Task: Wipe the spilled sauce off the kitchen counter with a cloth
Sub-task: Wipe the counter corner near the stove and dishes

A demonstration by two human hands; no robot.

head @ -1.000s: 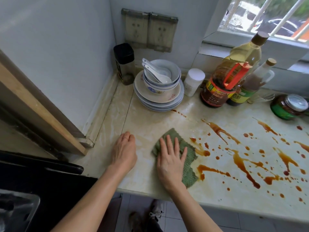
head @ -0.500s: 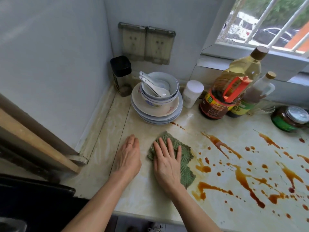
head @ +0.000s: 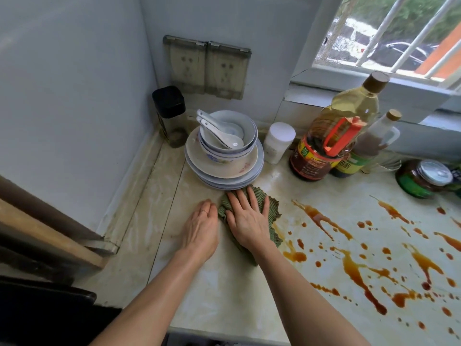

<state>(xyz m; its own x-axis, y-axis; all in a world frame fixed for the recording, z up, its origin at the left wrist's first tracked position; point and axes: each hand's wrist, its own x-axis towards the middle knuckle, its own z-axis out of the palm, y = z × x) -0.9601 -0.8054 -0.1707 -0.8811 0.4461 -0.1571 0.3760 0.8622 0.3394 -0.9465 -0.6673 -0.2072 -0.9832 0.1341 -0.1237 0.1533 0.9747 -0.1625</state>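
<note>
A green ribbed cloth [head: 270, 208] lies crumpled on the pale kitchen counter [head: 224, 290], just in front of the stack of plates. My right hand [head: 247, 218] presses flat on the cloth with fingers spread. My left hand [head: 199, 228] rests flat on the bare counter right beside the cloth's left edge. Brown sauce [head: 354, 268] lies in streaks and drops across the counter to the right of the cloth, reaching the right edge of the view.
Stacked plates and bowls with spoons [head: 222, 151] stand just behind the cloth. A black-lidded jar [head: 169, 116], a white container [head: 278, 142], an oil bottle [head: 336, 131], a sauce bottle [head: 366, 146] and a green jar [head: 424, 178] line the back wall.
My right hand has pushed the cloth away from me, up to the plate stack. The sauce drops near the plates are gone. My left hand has slid forward beside it.
</note>
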